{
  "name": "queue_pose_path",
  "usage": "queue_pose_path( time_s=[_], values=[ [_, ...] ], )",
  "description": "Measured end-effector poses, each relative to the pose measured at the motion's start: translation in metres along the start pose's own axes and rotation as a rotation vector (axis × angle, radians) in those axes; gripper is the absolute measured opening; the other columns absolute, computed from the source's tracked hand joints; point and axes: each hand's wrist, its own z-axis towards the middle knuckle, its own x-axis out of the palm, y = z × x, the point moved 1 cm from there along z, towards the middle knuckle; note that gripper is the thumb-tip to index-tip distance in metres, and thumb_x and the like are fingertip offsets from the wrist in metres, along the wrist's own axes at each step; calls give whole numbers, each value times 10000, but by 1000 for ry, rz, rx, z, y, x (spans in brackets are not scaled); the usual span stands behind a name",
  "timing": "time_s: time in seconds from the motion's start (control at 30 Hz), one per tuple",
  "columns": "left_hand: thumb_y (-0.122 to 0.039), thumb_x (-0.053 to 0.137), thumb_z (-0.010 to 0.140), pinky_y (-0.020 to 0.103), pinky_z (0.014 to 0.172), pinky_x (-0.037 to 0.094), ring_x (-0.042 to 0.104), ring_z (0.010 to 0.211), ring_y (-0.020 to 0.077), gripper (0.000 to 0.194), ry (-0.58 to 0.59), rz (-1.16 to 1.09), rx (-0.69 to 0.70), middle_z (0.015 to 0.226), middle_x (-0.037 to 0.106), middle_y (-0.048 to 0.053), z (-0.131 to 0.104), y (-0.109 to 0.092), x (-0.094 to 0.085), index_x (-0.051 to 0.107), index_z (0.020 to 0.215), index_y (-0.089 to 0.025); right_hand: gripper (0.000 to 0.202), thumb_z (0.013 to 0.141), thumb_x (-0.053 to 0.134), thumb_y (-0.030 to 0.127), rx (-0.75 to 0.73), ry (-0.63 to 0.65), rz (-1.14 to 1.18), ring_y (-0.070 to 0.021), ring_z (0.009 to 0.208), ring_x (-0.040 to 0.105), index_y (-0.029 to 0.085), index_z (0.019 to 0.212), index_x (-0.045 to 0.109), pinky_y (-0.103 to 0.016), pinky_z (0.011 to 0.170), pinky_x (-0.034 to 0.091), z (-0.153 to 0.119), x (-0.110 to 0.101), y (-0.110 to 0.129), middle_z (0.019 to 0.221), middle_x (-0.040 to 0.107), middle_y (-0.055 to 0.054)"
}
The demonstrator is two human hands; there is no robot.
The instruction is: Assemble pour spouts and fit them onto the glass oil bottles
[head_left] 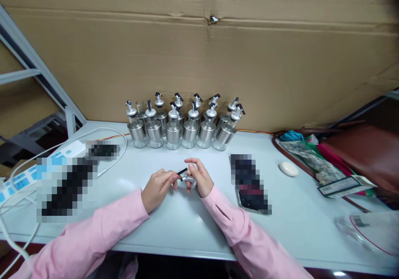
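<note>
Over the middle of the pale table, my left hand [158, 188] pinches a small black lever [182, 171]. It belongs to, or touches, a silver pourer top [189, 181], which my right hand [201, 178] holds with its fingers wrapped round it. The fingers hide part of the pourer. Behind my hands stand two rows of glass bottles with steel sleeves, among them a front bottle [173, 134]. Most carry silver tops with black levers; one back-row bottle [140, 105] at the left shows an open glass neck.
A blurred-out phone [249, 183] lies right of my hands, with a white oval object [288, 169] beyond it. Farther right are a small box [343, 186], a brown bag [368, 150] and a plastic bag [374, 229]. A power strip [71, 151] and white cables lie left. Cardboard stands behind.
</note>
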Motion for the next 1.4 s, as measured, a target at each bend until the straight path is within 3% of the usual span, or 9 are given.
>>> queue_pose_path(
  time_s=[0.13,0.6,0.83,1.07,1.27,1.4],
  values=[
    [-374,244,954,233,625,397,501,539,105,467,25,77,78,568,615,-19,-1,-1,2,573,691,-173,465,689,497,581,17,37,1,-72,307,389,212,961,421,-166,280,295,-1,3,-4,455,453,104],
    [-419,183,954,249,604,387,453,499,113,544,12,54,58,455,480,-29,-3,-7,6,529,608,-180,457,679,499,579,41,54,42,-77,312,378,225,945,384,-180,314,304,-3,4,4,418,478,108],
    [-458,173,944,231,553,382,443,488,105,530,39,2,83,506,513,-16,-4,-8,6,509,648,-174,390,762,453,525,-42,36,-41,-78,419,459,215,998,440,-196,423,349,-10,2,5,539,484,81],
    [-472,113,938,245,546,362,434,531,125,523,69,196,180,555,462,-14,-4,-2,9,463,684,-177,356,768,435,491,-31,31,-84,-80,414,429,211,987,465,-196,412,343,-8,-1,-1,534,441,82],
    [-392,90,955,256,543,349,417,532,133,506,96,397,351,603,506,12,-4,0,11,470,708,-168,287,711,426,302,7,31,-147,-78,407,402,216,980,480,-181,392,314,-11,0,7,519,469,80],
    [-331,123,968,245,541,357,396,493,123,460,54,427,450,571,517,3,-4,-4,11,449,687,-167,320,668,416,273,8,23,-125,-79,402,393,217,977,473,-173,375,293,-13,0,12,506,477,83]
  ],
)
